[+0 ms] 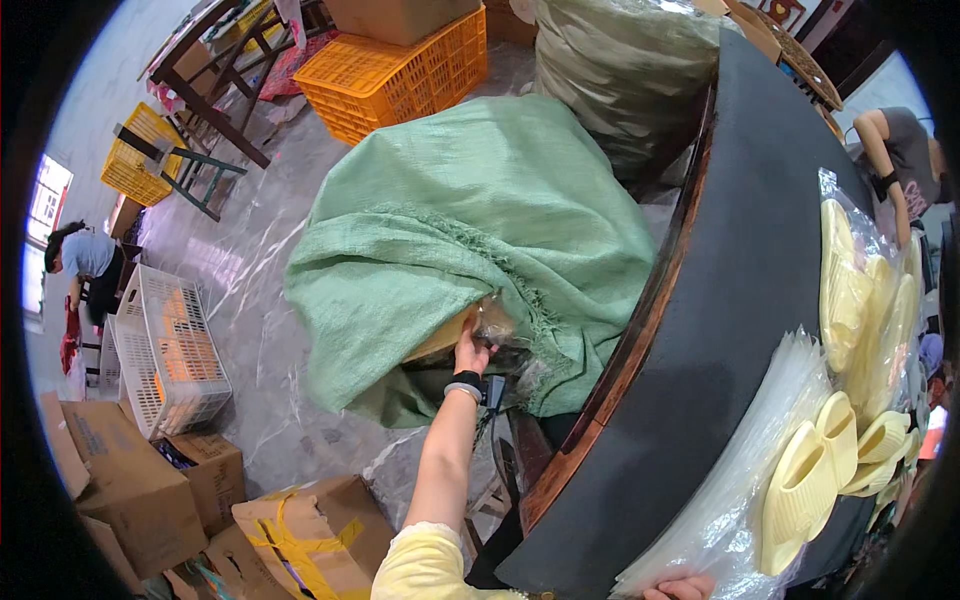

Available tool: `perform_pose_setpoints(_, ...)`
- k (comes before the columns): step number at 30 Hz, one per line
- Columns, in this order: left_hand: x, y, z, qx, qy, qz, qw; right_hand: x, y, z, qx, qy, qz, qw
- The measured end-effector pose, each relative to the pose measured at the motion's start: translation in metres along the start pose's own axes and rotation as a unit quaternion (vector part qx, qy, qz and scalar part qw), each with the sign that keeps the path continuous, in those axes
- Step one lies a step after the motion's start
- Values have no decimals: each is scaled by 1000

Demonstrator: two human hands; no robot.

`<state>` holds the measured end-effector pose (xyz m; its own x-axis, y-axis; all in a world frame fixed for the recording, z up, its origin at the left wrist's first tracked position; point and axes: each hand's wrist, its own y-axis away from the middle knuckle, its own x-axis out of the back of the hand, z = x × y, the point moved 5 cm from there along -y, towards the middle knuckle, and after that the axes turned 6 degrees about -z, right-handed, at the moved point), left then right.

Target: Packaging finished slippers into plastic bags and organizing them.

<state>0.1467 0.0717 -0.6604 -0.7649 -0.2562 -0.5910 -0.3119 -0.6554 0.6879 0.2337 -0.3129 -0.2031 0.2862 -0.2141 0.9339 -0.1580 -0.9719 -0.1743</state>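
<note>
My left hand (472,350) reaches into the opening of a large green woven sack (480,190) on the floor. Its fingers curl around clear plastic wrapping (495,325), and a pale yellow piece (440,337) shows beside them under the sack's fold. The rest of the contents is hidden. At the lower edge, my right hand (682,588) touches the near end of a fanned stack of clear plastic bags (735,470) on the dark tabletop; most of this hand is cut off. Pale yellow slippers (800,490) lie beside the bags, and others sit in clear bags (845,290) farther back.
The wood-edged dark table (730,240) curves along the right. Orange crates (400,85), a big plastic-wrapped bundle (625,75), a white crate (175,350) and cardboard boxes (315,535) surround the sack. One person (88,262) bends at far left; another (900,160) is across the table.
</note>
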Motion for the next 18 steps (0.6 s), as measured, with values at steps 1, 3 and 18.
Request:
perform_pose_setpoints(1,3,-3,-1,1,-1,0,1000,2,-1,-1,-1,0,-1,1000)
perform_pose_setpoints(3,5,-11,9,-10,6,-74,997,3,-2,-3,-12,-29,-11,999)
perform_pose_setpoints(18,-20,82,164,-165,-56,-38,984,16,-18,-7,-5,-61,30,998)
